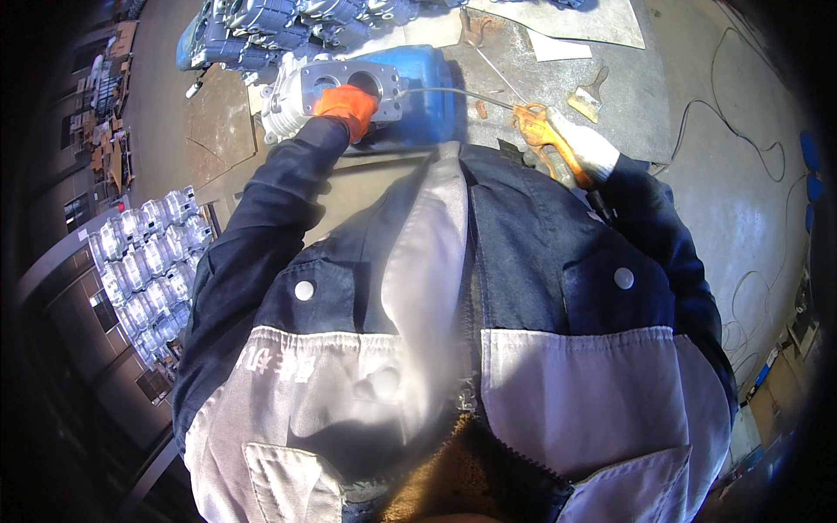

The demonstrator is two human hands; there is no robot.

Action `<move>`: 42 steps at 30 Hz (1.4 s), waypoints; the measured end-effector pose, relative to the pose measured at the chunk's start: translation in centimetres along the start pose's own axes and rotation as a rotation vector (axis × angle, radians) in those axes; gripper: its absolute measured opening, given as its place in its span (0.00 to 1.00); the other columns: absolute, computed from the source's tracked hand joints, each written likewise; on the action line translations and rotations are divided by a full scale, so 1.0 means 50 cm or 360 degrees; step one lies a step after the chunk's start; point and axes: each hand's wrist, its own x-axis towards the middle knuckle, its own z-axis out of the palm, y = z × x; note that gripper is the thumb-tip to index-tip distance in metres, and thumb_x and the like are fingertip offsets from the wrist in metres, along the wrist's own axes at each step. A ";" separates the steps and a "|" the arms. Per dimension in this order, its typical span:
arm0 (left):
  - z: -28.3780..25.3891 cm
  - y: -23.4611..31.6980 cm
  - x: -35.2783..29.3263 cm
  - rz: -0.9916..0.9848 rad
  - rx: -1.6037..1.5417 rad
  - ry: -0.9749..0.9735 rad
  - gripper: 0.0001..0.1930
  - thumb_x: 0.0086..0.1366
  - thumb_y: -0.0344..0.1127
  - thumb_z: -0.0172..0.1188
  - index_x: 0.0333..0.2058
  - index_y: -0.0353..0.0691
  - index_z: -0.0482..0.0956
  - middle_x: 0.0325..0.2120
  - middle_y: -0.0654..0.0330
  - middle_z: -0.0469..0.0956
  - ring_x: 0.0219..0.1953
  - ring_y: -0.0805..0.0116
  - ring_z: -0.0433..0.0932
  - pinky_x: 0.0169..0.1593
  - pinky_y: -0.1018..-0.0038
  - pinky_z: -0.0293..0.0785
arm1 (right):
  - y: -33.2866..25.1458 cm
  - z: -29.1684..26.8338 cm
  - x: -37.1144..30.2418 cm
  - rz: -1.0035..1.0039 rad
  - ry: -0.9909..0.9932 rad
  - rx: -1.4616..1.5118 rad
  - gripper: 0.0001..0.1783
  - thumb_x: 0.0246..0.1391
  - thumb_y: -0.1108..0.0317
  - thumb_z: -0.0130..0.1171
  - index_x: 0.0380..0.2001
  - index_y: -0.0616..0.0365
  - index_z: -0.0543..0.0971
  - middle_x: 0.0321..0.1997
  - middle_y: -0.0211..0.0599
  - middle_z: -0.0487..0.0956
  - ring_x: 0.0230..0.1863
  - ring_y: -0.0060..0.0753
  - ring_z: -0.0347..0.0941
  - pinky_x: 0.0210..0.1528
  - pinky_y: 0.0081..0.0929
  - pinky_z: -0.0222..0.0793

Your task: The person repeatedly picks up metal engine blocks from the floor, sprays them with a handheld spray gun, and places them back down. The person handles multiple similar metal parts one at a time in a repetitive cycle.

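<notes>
My left hand, in an orange glove, grips a silver metal engine casting between its two round bores. Its fingertips are partly hidden. The casting rests against a blue plastic container on the worktable. In my right hand, gloved in white, is an orange air blow gun with a hose fitting at its lower end. The gun's long thin nozzle reaches left to the casting, with its tip beside the right-hand bore.
More metal castings crowd the table's far left. A flat brush, a white sheet and a thin rod lie on the worktable. Castings are stacked in rows at left. A hose curls across the floor at right.
</notes>
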 end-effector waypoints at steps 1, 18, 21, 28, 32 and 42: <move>0.001 -0.001 0.001 -0.0009 -0.0011 -0.0012 0.14 0.51 0.36 0.62 0.38 0.44 0.78 0.35 0.48 0.79 0.40 0.47 0.79 0.42 0.58 0.76 | 0.008 -0.001 -0.006 -0.0014 -0.0033 -0.0207 0.23 0.68 0.60 0.39 0.61 0.61 0.63 0.59 0.40 0.70 0.56 0.26 0.69 0.61 0.22 0.62; -0.003 -0.002 -0.008 0.0034 0.0006 0.0028 0.16 0.51 0.43 0.65 0.38 0.44 0.78 0.34 0.48 0.79 0.39 0.48 0.79 0.41 0.58 0.75 | -0.162 0.014 -0.035 0.0749 0.0173 0.0940 0.25 0.67 0.60 0.38 0.63 0.62 0.60 0.63 0.43 0.66 0.62 0.31 0.63 0.65 0.24 0.55; 0.002 -0.004 -0.004 0.0032 0.0024 0.0029 0.16 0.51 0.41 0.64 0.39 0.44 0.78 0.34 0.48 0.79 0.39 0.48 0.79 0.41 0.58 0.76 | -0.160 0.013 -0.027 0.0759 0.0141 0.0856 0.25 0.67 0.60 0.39 0.63 0.62 0.60 0.63 0.43 0.66 0.62 0.32 0.62 0.65 0.26 0.55; 0.005 -0.005 0.003 -0.0015 0.0059 -0.0004 0.15 0.51 0.38 0.63 0.39 0.44 0.78 0.34 0.48 0.79 0.40 0.48 0.79 0.41 0.59 0.76 | -0.115 0.021 -0.013 0.0375 0.0176 0.1003 0.24 0.66 0.52 0.43 0.53 0.60 0.72 0.49 0.35 0.76 0.46 0.22 0.71 0.47 0.18 0.66; 0.003 -0.006 0.001 -0.0038 -0.0018 0.0032 0.15 0.51 0.36 0.62 0.39 0.45 0.78 0.35 0.48 0.79 0.40 0.47 0.79 0.41 0.59 0.76 | -0.115 0.009 -0.013 0.0394 -0.0005 0.1072 0.24 0.67 0.60 0.39 0.61 0.62 0.62 0.62 0.41 0.67 0.60 0.28 0.65 0.64 0.22 0.57; -0.004 -0.005 -0.001 -0.0008 0.0016 0.0012 0.14 0.50 0.35 0.62 0.38 0.45 0.78 0.34 0.48 0.79 0.39 0.47 0.79 0.41 0.58 0.76 | -0.149 0.010 -0.015 0.0649 0.0176 0.1095 0.24 0.68 0.58 0.39 0.58 0.63 0.66 0.57 0.40 0.71 0.55 0.25 0.69 0.59 0.19 0.63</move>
